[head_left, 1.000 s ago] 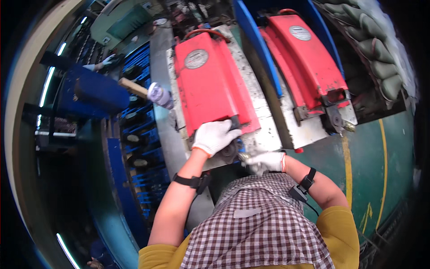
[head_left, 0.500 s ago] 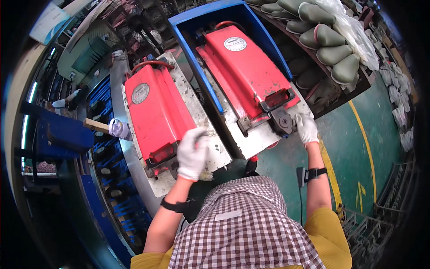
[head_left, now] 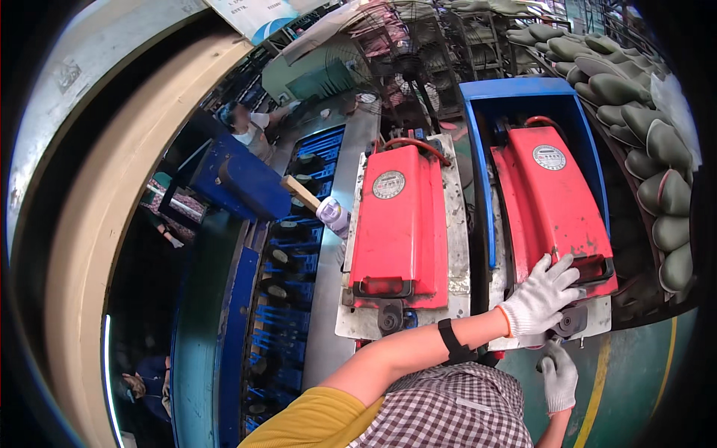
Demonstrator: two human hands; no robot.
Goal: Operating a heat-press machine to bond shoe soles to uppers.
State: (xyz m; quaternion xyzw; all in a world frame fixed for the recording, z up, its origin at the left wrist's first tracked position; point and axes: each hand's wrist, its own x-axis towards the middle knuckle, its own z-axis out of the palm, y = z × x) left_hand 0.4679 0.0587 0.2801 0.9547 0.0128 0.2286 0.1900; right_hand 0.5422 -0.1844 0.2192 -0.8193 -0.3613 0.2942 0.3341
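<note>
Two red-covered machines stand side by side: the left one [head_left: 396, 224] on a pale metal plate, the right one [head_left: 556, 190] partly inside a blue housing [head_left: 515, 89]. My left hand [head_left: 539, 297], in a white knit glove, reaches across to the right machine. Its fingers are spread over the front of the red cover, beside the black handle [head_left: 596, 270]. Below the dark round fitting [head_left: 571, 321] at that machine's front is my gloved right hand [head_left: 560, 379], fingers curled. A small dark part shows at its fingertips, too hidden to name.
Green boot-shaped pieces [head_left: 667, 193] are stacked on a rack at the right. To the left runs a metal bench [head_left: 328, 299] beside a line of blue racks [head_left: 291, 299]. A lilac-and-white object [head_left: 334, 215] sits by a wooden bar [head_left: 300, 194]. Another person [head_left: 250, 127] is farther back.
The view has swung left. My left hand has gone from the left machine's front to the right machine's cover. My right hand has dropped from beside the round fitting to below it.
</note>
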